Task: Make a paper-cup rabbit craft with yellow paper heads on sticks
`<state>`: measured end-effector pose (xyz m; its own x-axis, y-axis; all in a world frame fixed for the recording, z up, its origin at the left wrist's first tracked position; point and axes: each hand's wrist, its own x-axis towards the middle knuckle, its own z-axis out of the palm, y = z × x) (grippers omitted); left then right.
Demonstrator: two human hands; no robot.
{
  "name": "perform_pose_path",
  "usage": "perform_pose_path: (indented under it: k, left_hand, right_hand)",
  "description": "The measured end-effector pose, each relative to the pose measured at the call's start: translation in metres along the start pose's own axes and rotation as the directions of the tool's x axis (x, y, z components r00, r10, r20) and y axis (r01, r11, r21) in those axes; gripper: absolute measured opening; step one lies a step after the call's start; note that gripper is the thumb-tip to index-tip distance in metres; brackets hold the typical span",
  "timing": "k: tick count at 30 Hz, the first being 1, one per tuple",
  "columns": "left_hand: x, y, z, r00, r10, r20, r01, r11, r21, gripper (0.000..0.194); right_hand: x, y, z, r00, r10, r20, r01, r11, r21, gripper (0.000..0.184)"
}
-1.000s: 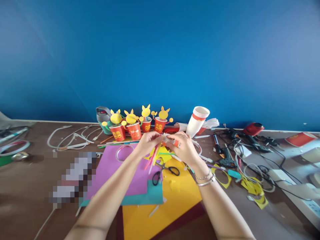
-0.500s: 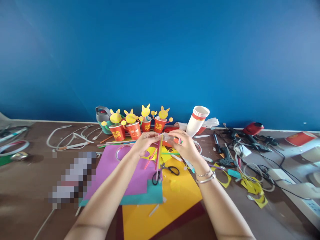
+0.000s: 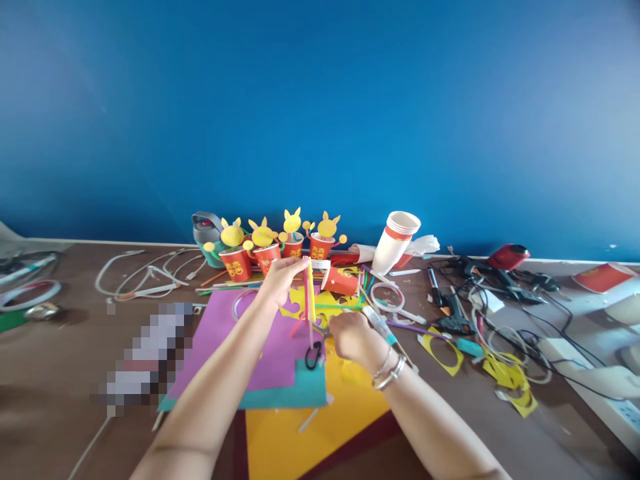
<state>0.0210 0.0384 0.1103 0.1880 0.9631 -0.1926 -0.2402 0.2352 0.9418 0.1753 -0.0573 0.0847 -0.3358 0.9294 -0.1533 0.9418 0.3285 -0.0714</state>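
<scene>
My left hand [image 3: 284, 280] pinches the top of a small bunch of thin pink and yellow straws [image 3: 309, 293], which hang upright over the papers. Below them lie black-handled scissors [image 3: 314, 357]. My right hand [image 3: 353, 335], fingers curled, is closed over the scissors' other handle, hiding that loop. Beneath both hands are yellow paper [image 3: 295, 303] with cut-out holes, a purple sheet [image 3: 275, 367], a teal sheet [image 3: 310, 387] and an orange-yellow sheet [image 3: 285, 433]. A red paper cup [image 3: 341, 281] lies on its side just beyond the straws.
Several red cups [image 3: 235, 265] with yellow eared paper heads stand by the blue wall. A stack of white cups [image 3: 395, 243] leans right of them. Glue gun [image 3: 454, 317], tangled cables and a power strip [image 3: 575, 360] crowd the right; a white cable [image 3: 120, 273] lies left.
My right hand has left the top of the straws and come down to the scissors. The left hand keeps hold of the straws, slightly further left. The red cup on its side is now uncovered.
</scene>
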Motion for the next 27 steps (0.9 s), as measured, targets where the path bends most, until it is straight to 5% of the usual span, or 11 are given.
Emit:
perform_pose_path:
  k: [7,12,18,27]
  left_hand:
    - [0.000,0.001,-0.002,1.000,-0.011,0.018,0.012,0.999,-0.049,0.039]
    - [0.001,0.003,-0.004,0.999,0.011,0.033,-0.009,0.998,-0.066,0.037]
    - [0.003,0.001,-0.007,1.000,0.018,0.024,-0.017,0.999,-0.040,0.036]
    - [0.004,0.001,-0.008,1.000,0.029,0.007,-0.029,0.999,0.036,0.034]
  right_hand:
    - [0.019,-0.016,0.012,0.986,0.089,0.142,-0.072,0.991,-0.116,0.028]
    - [0.004,0.007,-0.005,0.998,0.063,-0.016,-0.064,0.996,-0.066,0.029]
    - [0.000,0.037,-0.018,0.994,0.097,-0.055,-0.090,0.989,0.114,0.028]
    - [-0.001,0.053,-0.035,0.969,0.068,0.237,-0.097,0.989,0.115,0.038]
